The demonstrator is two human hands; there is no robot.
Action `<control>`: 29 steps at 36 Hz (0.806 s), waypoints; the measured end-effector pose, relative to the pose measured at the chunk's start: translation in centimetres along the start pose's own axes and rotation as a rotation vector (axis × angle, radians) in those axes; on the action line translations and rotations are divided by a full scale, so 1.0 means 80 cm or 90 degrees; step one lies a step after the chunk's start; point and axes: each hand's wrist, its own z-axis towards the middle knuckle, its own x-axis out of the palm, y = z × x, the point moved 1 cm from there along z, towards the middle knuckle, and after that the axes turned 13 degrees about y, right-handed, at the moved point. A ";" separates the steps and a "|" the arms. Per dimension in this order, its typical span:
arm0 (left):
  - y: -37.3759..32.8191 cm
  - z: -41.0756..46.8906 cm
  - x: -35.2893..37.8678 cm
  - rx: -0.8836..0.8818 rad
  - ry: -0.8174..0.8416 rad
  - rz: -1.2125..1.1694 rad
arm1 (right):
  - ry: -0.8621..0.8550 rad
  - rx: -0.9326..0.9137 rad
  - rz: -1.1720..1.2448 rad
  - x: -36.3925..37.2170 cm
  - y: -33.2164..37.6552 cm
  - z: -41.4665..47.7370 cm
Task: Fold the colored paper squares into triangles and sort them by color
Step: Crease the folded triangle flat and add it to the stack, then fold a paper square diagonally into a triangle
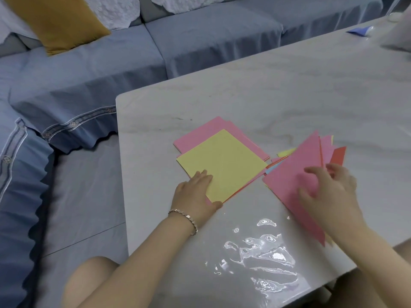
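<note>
Two hands on the bench (289,90): left hand (195,192) lies nearer, fingers (203,176) flat on the yellow square (224,161) at its near corner, while right hand (329,190), seemingly loose-fingered, rests on the pink triangle (289,174) rightward.

Yellow square (222,163) over pink squares (213,130); pink triangle (295,172), red sheet (339,155); grey-veined white table (266,96); blue sofa (89,70); mustard cushion (55,21).
</note>
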 end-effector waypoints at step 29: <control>0.003 -0.007 -0.001 0.073 -0.090 0.090 | 0.246 -0.329 -0.142 0.078 0.070 -0.009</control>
